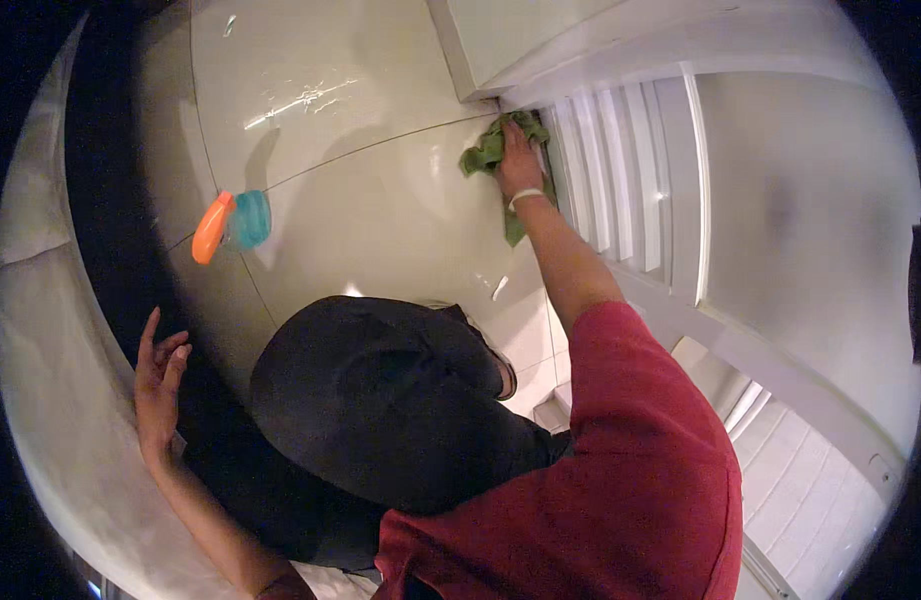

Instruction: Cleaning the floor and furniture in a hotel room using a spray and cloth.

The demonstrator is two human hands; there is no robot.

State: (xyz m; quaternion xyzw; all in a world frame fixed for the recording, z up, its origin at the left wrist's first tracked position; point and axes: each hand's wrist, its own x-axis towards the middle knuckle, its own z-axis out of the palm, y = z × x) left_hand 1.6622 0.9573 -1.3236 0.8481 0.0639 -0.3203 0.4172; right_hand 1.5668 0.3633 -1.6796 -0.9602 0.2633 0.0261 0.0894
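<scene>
My right hand [519, 161] presses down on a crumpled green cloth [484, 156] on the tiled floor, right at the foot of a white slatted door panel [618, 176]. Parts of the cloth stick out beyond my fingers and below my wrist, which wears a pale band. At the left, my left hand [160, 382] is raised with its fingers apart and holds nothing, beside a pale stone-like edge. A spray bottle with an orange trigger head [212, 227] and a teal body [250, 220] is on the floor between my two hands, farther to the left.
Glossy tiles [378, 202] with dark joints make up the floor. A white wall corner [471, 75] juts out above the cloth. A small white scrap [499, 288] lies near my foot. On the left runs a pale ledge [47, 315] over a dark gap; white tiles show beyond the door.
</scene>
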